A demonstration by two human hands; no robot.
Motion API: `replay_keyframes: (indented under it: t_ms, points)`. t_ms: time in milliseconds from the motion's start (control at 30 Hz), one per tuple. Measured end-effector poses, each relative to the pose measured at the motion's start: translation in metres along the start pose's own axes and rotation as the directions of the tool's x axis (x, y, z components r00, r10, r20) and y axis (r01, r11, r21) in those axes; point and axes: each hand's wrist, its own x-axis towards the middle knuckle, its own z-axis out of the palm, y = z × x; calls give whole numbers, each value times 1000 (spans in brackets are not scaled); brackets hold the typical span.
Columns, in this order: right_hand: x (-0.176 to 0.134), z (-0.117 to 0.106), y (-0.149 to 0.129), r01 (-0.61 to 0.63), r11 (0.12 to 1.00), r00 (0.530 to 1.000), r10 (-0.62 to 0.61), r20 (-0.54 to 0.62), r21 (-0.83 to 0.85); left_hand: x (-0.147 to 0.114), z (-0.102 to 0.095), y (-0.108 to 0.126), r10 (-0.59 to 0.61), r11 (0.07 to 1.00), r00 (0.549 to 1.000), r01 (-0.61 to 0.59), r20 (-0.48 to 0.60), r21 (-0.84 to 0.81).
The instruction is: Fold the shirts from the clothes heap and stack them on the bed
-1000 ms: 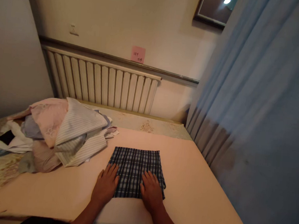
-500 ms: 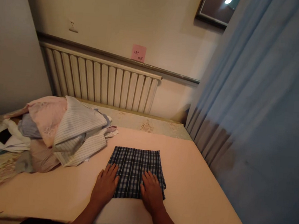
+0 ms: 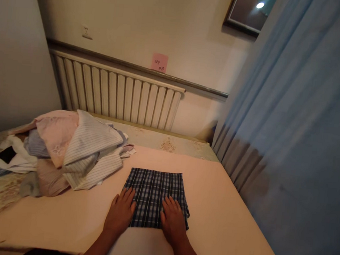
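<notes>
A dark blue plaid cloth (image 3: 150, 197) lies flat on a pale pink sheet (image 3: 218, 216), its right edge showing a few loose layers. Over its lower left side my left hand (image 3: 121, 210) rests palm down, fingers stretched out. My right hand (image 3: 173, 220) lies the same way on the lower right part, fingers extended. Neither hand grips the fabric. Whether the cloth is a garment or a plain piece, I cannot tell.
A loose heap of clothes (image 3: 92, 148), striped, pink and white, sits to the left. Behind the bed stands a white radiator (image 3: 119, 94). A blue curtain (image 3: 293, 127) hangs along the right side. A pink note (image 3: 159, 63) is on the wall.
The whole view has shifted very slightly. Both hands stay in place on the plaid cloth, which looks the same.
</notes>
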Motion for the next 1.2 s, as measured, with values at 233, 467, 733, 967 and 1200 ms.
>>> replay_keyframes:
  t_ms: [233, 467, 733, 967, 1200]
  points:
    - [-1, 4, 3, 15, 1000, 1000, -15, -22, -9, 0, -2, 1, -1, 1000, 1000, 1, -1, 15]
    - [0, 4, 3, 14, 1000, 1000, -14, -18, -17, 0, -5, 2, -16, 1000, 1000, 16, -3, -9]
    - [-1, 6, 4, 21, 999, 999, -22, -38, -27, 0, -4, 1, 1, 1000, 1000, -1, -26, -20]
    - [0, 7, 4, 15, 999, 999, -16, -32, -28, 0, -2, 1, -9, 1000, 1000, 9, -11, -18]
    - [0, 7, 3, 21, 999, 998, -23, -53, -25, 0, 1, -1, 9, 1000, 999, -10, -39, -22]
